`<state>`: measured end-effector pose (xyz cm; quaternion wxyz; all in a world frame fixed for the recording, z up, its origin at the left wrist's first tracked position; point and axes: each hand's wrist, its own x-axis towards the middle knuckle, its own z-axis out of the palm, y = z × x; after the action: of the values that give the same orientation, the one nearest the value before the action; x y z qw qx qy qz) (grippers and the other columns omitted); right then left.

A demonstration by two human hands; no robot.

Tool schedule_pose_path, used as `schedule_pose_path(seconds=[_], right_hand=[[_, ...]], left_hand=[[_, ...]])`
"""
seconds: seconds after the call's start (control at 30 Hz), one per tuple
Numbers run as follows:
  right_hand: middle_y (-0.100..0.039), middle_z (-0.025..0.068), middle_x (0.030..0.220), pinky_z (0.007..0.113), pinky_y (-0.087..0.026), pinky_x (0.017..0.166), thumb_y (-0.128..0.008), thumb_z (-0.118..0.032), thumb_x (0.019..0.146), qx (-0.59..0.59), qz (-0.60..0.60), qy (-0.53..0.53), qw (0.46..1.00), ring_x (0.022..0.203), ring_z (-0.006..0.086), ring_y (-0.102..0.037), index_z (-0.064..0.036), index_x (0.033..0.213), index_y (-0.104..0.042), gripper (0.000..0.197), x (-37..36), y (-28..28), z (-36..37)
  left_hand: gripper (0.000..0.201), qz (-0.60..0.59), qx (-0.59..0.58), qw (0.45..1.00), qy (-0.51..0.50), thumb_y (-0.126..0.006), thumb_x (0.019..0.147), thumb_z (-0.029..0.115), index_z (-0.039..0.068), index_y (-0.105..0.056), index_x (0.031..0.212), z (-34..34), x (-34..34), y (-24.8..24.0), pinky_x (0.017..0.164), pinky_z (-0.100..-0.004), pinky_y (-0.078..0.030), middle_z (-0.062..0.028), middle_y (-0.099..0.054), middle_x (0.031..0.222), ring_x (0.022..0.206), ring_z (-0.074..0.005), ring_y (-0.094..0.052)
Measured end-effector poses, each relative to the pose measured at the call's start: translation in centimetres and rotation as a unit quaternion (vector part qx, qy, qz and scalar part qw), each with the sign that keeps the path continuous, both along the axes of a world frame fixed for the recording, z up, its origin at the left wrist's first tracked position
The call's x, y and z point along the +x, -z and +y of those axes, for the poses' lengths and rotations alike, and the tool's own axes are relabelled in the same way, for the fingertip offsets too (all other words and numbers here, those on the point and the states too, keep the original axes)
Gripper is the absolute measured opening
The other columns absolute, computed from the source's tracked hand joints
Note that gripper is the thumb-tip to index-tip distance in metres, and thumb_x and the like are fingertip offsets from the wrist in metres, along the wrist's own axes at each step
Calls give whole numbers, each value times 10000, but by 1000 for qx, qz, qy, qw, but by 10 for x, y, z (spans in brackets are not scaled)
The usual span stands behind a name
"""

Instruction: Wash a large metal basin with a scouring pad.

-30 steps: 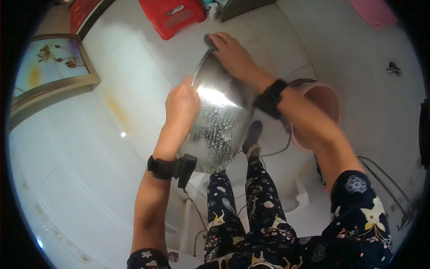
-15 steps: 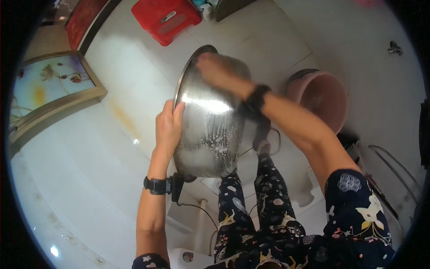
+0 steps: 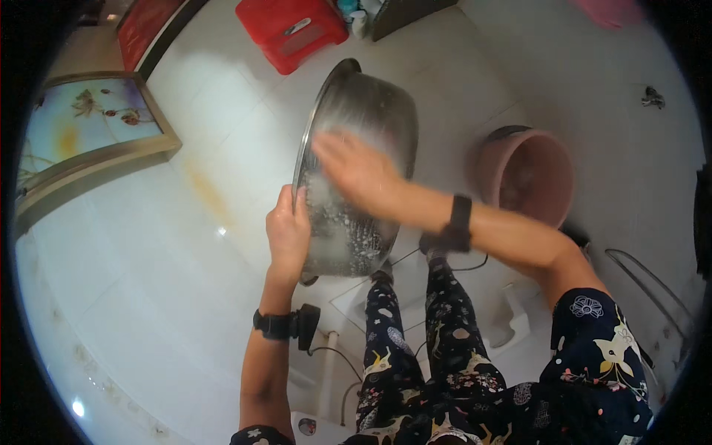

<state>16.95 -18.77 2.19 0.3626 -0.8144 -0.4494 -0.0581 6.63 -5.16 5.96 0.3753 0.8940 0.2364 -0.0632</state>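
Note:
A large stainless steel basin [image 3: 382, 122] is tipped on its side, with its outer wall facing up toward me. White suds and droplets cover the lower part of that wall. At the basin's left rim, my left hand [image 3: 288, 233] grips the edge, thumb outside and fingers behind it. My right hand [image 3: 357, 172] lies across the outer wall, slightly blurred, its fingers stretched out near the rim. Nothing shows under the right palm, which is hidden. Black bands are on both wrists.
A pink bucket [image 3: 489, 174] stands on the floor to the right. Beyond the basin is a red plastic stool [image 3: 289, 33]. A framed flower panel [image 3: 96, 122] is at the left. A curved metal rail [image 3: 653, 285] lies at the right, and a thin cable [image 3: 345, 356] runs near my legs.
My right hand has moved down the basin wall toward me, from near its far end to its middle. The left hand keeps its grip, while the basin has shifted slightly away.

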Motion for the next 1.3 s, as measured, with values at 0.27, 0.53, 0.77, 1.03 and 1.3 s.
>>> schedule_pose_path(seconds=[0.27, 0.53, 0.77, 1.03, 1.3], right_hand=[[-562, 172, 903, 428, -487, 713, -532, -77, 741, -88, 89, 132, 983, 851, 338, -559, 14, 896, -543, 180, 41, 27, 65], [-569, 170, 1013, 400, -488, 778, -537, -59, 736, -51, 87, 38, 994, 934, 347, -562, -6, 892, -573, 169, 25, 6, 61], [-559, 166, 1095, 445, -469, 815, -571, -119, 731, -138, 102, 106, 980, 1075, 342, -513, 13, 993, -596, 294, 28, 8, 86], [-627, 95, 984, 445, -468, 796, -532, -218, 760, -22, 131, 61, 989, 903, 301, -603, -85, 892, -624, 208, 41, 9, 51], [-524, 80, 1205, 500, -456, 815, -549, -198, 789, -45, 51, 104, 992, 1073, 326, -521, -132, 1089, -587, 309, -4, 14, 13]], left_hand=[[226, -62, 76, 995, 19, -495, 921, 154, -8, -455, 767, 47, -10, 15, 466, -341, -352, -160, -466, 582, 482, -234, -401], [296, -94, 45, 994, 28, -385, 963, 226, -3, -477, 801, 61, -3, 13, 525, -379, -386, -181, -482, 603, 514, -302, -436], [245, -118, 57, 991, 18, -406, 948, 204, 17, -500, 823, 61, 5, 18, 480, -394, -398, -166, -509, 560, 496, -333, -510], [176, -114, 40, 993, -7, -451, 930, 172, 16, -497, 864, 45, -7, 15, 478, -399, -395, -173, -516, 585, 490, -334, -509], [147, -55, 96, 993, -46, -489, 909, 141, 23, -463, 826, 40, -14, 18, 461, -422, -384, -197, -515, 575, 508, -377, -521]])
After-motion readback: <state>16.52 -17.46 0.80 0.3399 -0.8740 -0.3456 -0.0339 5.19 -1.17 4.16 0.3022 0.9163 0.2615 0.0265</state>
